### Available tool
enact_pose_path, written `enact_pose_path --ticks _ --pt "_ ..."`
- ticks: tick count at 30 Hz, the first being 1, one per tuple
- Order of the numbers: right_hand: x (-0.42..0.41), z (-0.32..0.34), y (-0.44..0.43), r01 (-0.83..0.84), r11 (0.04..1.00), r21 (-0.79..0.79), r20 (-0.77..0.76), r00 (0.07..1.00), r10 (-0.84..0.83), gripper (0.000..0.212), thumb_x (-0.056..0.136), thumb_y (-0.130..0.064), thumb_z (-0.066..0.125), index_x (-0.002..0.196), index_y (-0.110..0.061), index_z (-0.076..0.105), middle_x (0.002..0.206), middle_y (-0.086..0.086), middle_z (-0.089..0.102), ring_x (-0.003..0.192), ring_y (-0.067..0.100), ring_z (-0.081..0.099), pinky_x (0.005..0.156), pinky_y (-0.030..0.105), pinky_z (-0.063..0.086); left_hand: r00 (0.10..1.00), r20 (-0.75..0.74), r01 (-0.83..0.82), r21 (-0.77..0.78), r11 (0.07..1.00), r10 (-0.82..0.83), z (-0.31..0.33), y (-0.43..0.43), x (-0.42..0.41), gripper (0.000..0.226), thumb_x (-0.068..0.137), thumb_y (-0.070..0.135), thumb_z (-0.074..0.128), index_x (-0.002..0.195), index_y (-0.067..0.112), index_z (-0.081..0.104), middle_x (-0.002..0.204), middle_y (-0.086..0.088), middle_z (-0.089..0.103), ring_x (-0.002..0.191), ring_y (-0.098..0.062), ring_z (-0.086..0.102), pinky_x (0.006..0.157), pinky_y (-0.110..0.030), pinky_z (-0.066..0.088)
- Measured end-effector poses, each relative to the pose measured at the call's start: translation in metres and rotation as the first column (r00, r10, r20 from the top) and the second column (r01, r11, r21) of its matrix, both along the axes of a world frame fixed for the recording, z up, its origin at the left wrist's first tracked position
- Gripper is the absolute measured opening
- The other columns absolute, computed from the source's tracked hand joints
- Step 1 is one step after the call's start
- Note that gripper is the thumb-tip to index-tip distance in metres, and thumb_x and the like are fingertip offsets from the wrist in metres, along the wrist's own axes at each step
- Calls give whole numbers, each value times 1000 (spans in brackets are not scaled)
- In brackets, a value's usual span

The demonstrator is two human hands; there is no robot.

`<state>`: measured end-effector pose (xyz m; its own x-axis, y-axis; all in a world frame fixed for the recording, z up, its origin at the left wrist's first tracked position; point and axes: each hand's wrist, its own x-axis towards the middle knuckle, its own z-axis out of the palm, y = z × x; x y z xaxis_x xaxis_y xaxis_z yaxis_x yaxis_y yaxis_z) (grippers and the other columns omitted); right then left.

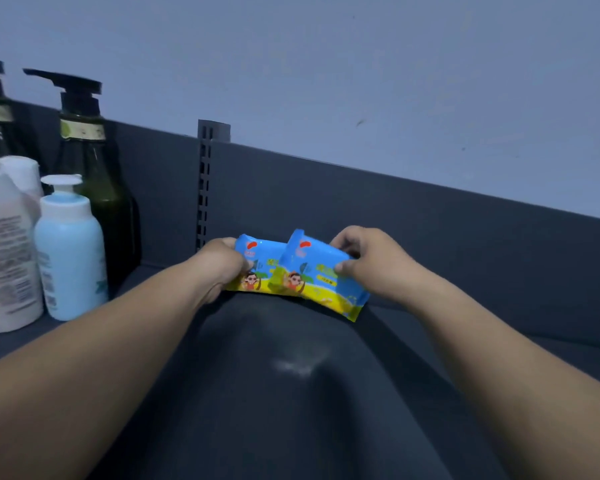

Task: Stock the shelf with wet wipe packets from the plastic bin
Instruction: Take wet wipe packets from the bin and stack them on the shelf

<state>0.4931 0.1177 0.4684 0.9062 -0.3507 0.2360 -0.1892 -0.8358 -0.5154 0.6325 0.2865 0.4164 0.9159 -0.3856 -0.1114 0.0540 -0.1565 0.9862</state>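
Near the shelf's back panel (361,209), the left hand (219,265) pinches one wet wipe packet (257,265) while the right hand (364,261) pinches another (323,278) overlapping it. Placing well probably means setting each flat, side by side, clear of the blue bottle (70,251).

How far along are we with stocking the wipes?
Done: no packet sits released on the shelf in view. In hand: the left hand grips one wet wipe packet, the right hand pinches a second packet overlapping it. Left: setting both down; the bin is out of view, so remaining stock is unknown.
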Motion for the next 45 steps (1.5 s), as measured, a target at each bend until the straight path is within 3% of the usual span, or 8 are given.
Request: enact_pose_path --ticks 7,13,18,22,30,35,40,45 --pt "37 -21 15 2 992 -127 -76 997 -12 18 85 -13 64 98 -26 63 104 -6 65 97 17 61 84 35 52 1000 25 -21 103 994 19 -6 -11 17 15 90 -2 49 87 11 56 102 -17 68 92 -31 68 85 -46 56" --pt "44 -40 26 233 898 -373 154 970 -188 49 79 -36 71 120 -23 47 117 -1 45 111 22 42 91 40 44 995 97 -33 181 983 15 -6 -19 18 18 87 6 48 104 5 54 98 -12 65 83 -24 63 62 -29 49" --pt "31 -47 26 360 910 -204 56 933 -357 79 68 -53 79 123 -18 34 120 2 41 109 26 49 83 35 47 996 81 8 284 959 -33 1 -12 14 49 72 12 65 117 2 48 100 -12 59 82 -24 57 54 -27 40" --pt "29 -54 29 362 928 84 -50 932 -359 65 74 -42 79 110 -17 31 109 -1 53 95 21 57 73 30 45 987 121 55 392 918 -111 -3 -8 9 57 64 17 81 111 9 50 104 -9 59 93 -24 58 66 -32 48" --pt "27 -57 37 322 942 96 -58 946 -318 55 77 -35 77 107 -15 36 104 -1 56 89 19 54 72 30 44 963 245 5 401 916 -112 -6 -5 9 38 73 9 75 104 9 53 100 -9 64 87 -23 63 78 -38 57" --pt "10 -54 35 322 936 143 -77 946 -314 63 81 -41 73 124 -14 36 115 0 53 94 18 51 76 30 43 949 307 -76 448 891 -74 -2 4 -4 56 72 20 79 111 9 40 107 -5 57 93 -24 60 79 -39 54" --pt "-11 -51 35 316 944 92 -16 949 -316 73 86 -44 66 141 -13 29 143 6 42 125 25 47 91 33 41 748 657 -288 450 845 -95 9 2 -32 83 75 24 75 142 10 28 137 -14 39 125 -34 42 99 -39 38" --pt "-52 -47 22 298 952 -65 11 954 -298 76 88 -43 63 147 -17 24 146 3 35 133 25 36 105 35 36 507 799 -250 495 832 -324 15 -16 -78 88 82 35 68 149 13 17 155 -10 18 144 -27 16 116 -35 15"
